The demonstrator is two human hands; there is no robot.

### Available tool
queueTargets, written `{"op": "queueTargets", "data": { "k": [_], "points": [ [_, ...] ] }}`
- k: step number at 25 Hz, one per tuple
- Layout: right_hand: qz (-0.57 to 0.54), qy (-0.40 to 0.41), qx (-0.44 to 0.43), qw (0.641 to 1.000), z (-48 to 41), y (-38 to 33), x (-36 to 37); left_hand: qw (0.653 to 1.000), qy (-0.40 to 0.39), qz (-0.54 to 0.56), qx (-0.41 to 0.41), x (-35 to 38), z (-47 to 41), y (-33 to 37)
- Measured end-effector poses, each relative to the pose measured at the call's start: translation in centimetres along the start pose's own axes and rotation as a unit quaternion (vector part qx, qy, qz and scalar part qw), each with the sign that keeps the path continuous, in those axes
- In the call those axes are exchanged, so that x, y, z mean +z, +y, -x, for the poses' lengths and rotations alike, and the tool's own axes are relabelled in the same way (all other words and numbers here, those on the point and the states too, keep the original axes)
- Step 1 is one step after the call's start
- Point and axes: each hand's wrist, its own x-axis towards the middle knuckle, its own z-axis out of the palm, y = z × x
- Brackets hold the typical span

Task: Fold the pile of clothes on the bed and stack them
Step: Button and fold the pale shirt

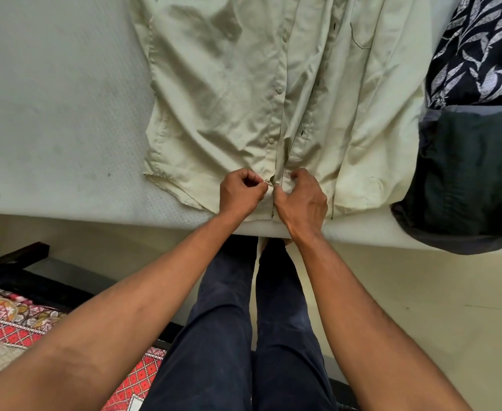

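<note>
A pale cream button-up shirt (pixel 229 93) lies spread front-up on the bed (pixel 51 114), its hem at the near edge. My left hand (pixel 241 192) pinches the button-side placket at the hem. My right hand (pixel 303 197) pinches the buttonhole-side placket right beside it. The two hands nearly touch at the shirt's bottom opening. A chest pocket shows on the shirt's right half. At the right lie a dark navy garment with a white leaf print (pixel 481 48) and a dark green folded garment (pixel 469 173).
The mattress edge (pixel 95 209) runs across the view in front of my legs in dark trousers (pixel 244 321). A red patterned mat (pixel 9 324) lies on the floor at the lower left beside a dark frame piece (pixel 15 256).
</note>
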Motion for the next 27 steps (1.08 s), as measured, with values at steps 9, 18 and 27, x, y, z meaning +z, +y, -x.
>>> {"op": "queueTargets", "data": {
  "k": [9,18,27],
  "points": [
    [-0.037,-0.014,0.001,0.999,-1.0,1.2,-3.0,0.996,-0.019,-0.054,0.075,-0.6,0.8,1.7],
    [-0.143,-0.039,-0.002,0.989,2.6,0.2,-2.9,0.991,-0.086,0.070,-0.069,0.2,0.9,2.4],
    [-0.303,-0.045,0.206,0.929,1.5,-0.6,0.3,0.968,-0.111,0.154,-0.165,-0.3,0.5,2.8]
  ]
}}
